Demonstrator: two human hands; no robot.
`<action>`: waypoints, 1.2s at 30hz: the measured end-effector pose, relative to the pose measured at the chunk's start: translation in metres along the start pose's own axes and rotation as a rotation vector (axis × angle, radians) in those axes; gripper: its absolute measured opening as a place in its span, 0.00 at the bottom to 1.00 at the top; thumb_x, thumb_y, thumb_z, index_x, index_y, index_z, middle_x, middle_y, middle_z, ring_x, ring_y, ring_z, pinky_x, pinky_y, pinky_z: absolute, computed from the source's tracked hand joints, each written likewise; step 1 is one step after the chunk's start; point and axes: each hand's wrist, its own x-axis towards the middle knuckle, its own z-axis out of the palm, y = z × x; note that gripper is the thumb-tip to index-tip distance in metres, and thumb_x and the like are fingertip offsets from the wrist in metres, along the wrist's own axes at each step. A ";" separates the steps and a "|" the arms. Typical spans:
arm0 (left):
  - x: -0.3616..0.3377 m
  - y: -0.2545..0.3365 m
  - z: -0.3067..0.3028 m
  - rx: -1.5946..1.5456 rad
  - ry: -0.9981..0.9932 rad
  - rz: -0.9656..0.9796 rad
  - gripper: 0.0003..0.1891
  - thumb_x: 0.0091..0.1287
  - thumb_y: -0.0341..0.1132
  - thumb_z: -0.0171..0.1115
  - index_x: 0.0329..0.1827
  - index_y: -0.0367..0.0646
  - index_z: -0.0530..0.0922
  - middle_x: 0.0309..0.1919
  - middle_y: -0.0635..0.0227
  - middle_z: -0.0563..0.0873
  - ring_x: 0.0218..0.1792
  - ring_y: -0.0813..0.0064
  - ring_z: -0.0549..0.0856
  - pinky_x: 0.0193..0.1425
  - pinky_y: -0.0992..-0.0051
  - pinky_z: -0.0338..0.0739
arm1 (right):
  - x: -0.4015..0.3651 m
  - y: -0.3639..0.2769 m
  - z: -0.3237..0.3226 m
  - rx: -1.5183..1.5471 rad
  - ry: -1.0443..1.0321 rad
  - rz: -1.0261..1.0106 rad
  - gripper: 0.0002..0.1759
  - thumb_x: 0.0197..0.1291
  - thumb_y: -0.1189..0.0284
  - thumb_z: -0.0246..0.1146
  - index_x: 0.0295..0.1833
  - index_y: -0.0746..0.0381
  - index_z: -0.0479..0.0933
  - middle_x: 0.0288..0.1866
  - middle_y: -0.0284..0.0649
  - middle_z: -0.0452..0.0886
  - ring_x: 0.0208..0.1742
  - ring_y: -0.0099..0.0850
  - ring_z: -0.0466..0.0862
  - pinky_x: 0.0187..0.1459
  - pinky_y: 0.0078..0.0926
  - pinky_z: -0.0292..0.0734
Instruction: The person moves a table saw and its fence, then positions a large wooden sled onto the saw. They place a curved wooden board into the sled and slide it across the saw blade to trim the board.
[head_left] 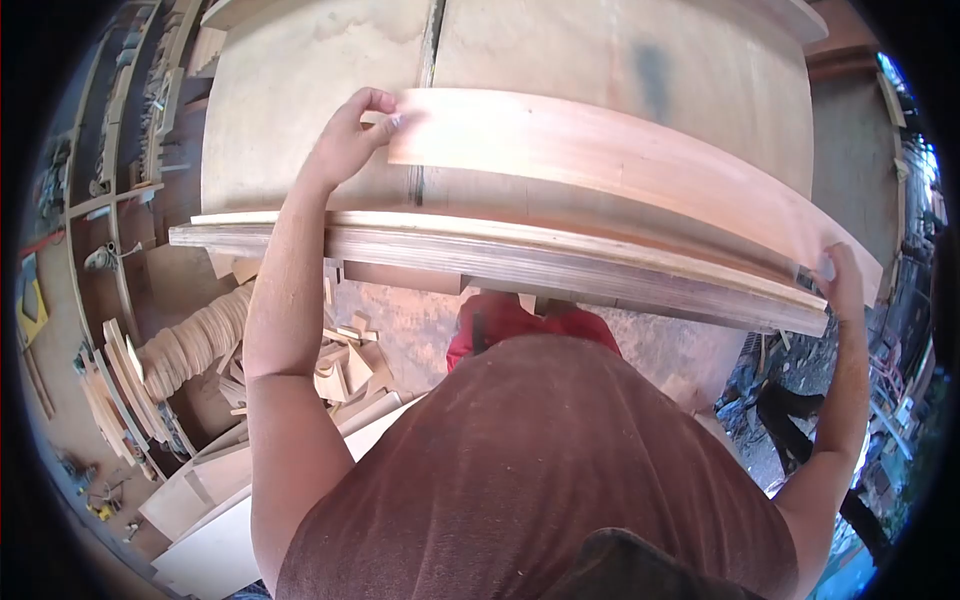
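The big plywood bench (300, 120) fills most of what I can see, its layered front edge running from left to right just ahead of the person. Over that front edge, lying along it and lifted a little above the top, is a long thin wooden strip (620, 170), pale reddish and smooth-faced, reaching almost from the bench's left end to its right end.

The left hand (350, 135) is closed on the strip's left end, fingers curled over the top edge and thumb pinching the face. The right hand (840, 280) grips the far right end, with a fingertip showing on the face and the rest tucked behind.

To my eye the strip is light but whippy: so long and so thin, it would likely sag or twist if held at one point only, and its edges could splinter or chip. A hold at both ends, as here, seems the sound one, with a pinch rather than a squeeze.

Down left of the bench, wooden offcuts (345, 365) lie scattered on the floor.
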 end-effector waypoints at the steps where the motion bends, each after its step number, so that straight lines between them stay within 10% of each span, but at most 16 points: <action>1: 0.000 -0.004 0.004 -0.003 -0.010 -0.011 0.19 0.66 0.40 0.67 0.52 0.37 0.75 0.52 0.63 0.82 0.45 0.73 0.83 0.52 0.73 0.78 | -0.002 0.004 -0.002 0.067 0.064 -0.091 0.26 0.43 0.75 0.73 0.50 0.63 0.73 0.45 0.48 0.76 0.48 0.51 0.78 0.52 0.40 0.74; 8: 0.003 -0.003 0.008 0.188 -0.092 -0.105 0.16 0.64 0.38 0.68 0.46 0.34 0.78 0.38 0.62 0.84 0.40 0.72 0.81 0.48 0.72 0.76 | 0.055 0.051 0.031 0.071 0.137 0.073 0.32 0.57 0.57 0.68 0.63 0.64 0.73 0.61 0.53 0.76 0.61 0.50 0.76 0.63 0.43 0.68; 10: 0.000 -0.006 0.009 0.161 -0.150 -0.149 0.14 0.62 0.35 0.70 0.44 0.35 0.78 0.37 0.62 0.83 0.39 0.73 0.80 0.48 0.72 0.76 | 0.056 0.070 0.043 0.153 -0.277 0.390 0.38 0.57 0.49 0.67 0.64 0.66 0.73 0.65 0.55 0.74 0.66 0.47 0.73 0.65 0.41 0.66; 23: -0.013 0.022 0.020 0.049 -0.412 -0.297 0.16 0.63 0.37 0.68 0.46 0.35 0.77 0.34 0.64 0.83 0.31 0.75 0.82 0.38 0.74 0.79 | 0.021 0.106 0.056 0.234 -0.351 0.280 0.38 0.53 0.53 0.70 0.63 0.66 0.73 0.59 0.54 0.79 0.63 0.44 0.77 0.64 0.39 0.68; 30: -0.001 0.002 0.019 0.030 -0.617 -0.317 0.25 0.61 0.49 0.69 0.51 0.37 0.79 0.32 0.74 0.81 0.33 0.85 0.77 0.38 0.80 0.75 | 0.070 -0.008 0.000 0.395 -0.649 0.383 0.35 0.49 0.53 0.71 0.56 0.68 0.78 0.50 0.50 0.85 0.51 0.38 0.82 0.55 0.36 0.73; 36: -0.003 0.014 0.030 -0.120 -0.644 -0.357 0.31 0.59 0.53 0.70 0.55 0.37 0.76 0.34 0.75 0.80 0.32 0.86 0.76 0.36 0.82 0.73 | 0.055 -0.005 0.002 0.352 -0.500 0.295 0.38 0.45 0.50 0.71 0.57 0.66 0.78 0.47 0.51 0.85 0.50 0.43 0.83 0.54 0.38 0.74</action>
